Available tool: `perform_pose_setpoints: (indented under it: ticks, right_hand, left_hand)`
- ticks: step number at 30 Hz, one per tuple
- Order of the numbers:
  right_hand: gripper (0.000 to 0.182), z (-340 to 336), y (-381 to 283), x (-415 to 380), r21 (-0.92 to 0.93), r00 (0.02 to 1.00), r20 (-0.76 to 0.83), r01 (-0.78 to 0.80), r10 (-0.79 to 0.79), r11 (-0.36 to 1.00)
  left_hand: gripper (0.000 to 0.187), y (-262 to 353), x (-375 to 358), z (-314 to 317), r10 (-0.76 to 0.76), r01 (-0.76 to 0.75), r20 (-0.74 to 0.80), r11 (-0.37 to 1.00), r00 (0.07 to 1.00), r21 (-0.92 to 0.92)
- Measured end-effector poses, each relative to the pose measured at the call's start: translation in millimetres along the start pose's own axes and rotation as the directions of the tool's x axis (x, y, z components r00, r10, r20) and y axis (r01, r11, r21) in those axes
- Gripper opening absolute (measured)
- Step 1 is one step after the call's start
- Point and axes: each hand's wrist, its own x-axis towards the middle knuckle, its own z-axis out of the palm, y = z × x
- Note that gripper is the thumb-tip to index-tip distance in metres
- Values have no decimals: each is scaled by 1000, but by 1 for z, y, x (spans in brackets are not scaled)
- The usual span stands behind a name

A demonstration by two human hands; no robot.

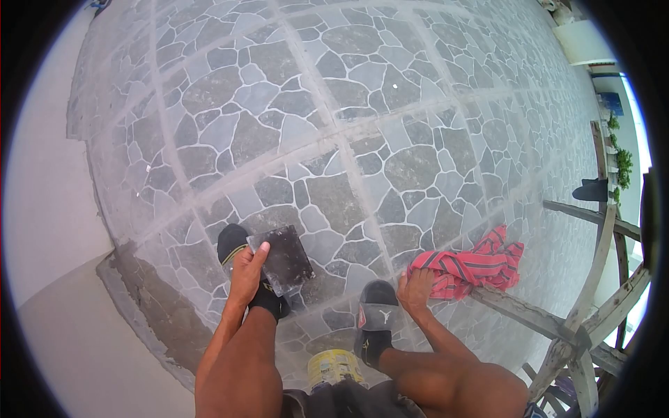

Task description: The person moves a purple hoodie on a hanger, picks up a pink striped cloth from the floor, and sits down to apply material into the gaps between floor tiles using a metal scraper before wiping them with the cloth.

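Note:
My left hand (249, 272) grips a dark, flat square plate (288, 259) by its left edge, thumb on top. Pale smears and specks mark its face; its exact kind I cannot make out. The plate hangs above the patterned stone floor beside my left foot. My right hand (416, 287) is closed on the near left end of a red striped cloth (470, 265). That cloth lies bunched by the end of a wooden beam (519, 308). Part of my right fingers is hidden in its folds.
Stone-patterned floor (411, 167) with pale joints spreads ahead. A yellow bucket (334, 367) stands between my legs, close to my sandal (378, 304). Rough crossed wooden poles (592, 313) rise at the right. A white wall (52, 209) borders the left, with a bare brown strip (160, 299) along it.

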Motion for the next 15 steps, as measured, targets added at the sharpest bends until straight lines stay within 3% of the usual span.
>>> perform_pose_setpoints:
  ticks: [7,15]
  right_hand:
    - [38,1,0,0,-13,999,25,-20,20,1000]
    - [30,-10,8,9,46,991,-71,115,-112,992]
  left_hand:
    - [27,0,0,0,3,-3,4,1000,1000,4]
    - [27,1,-1,1,2,-2,-8,1000,1000,5]
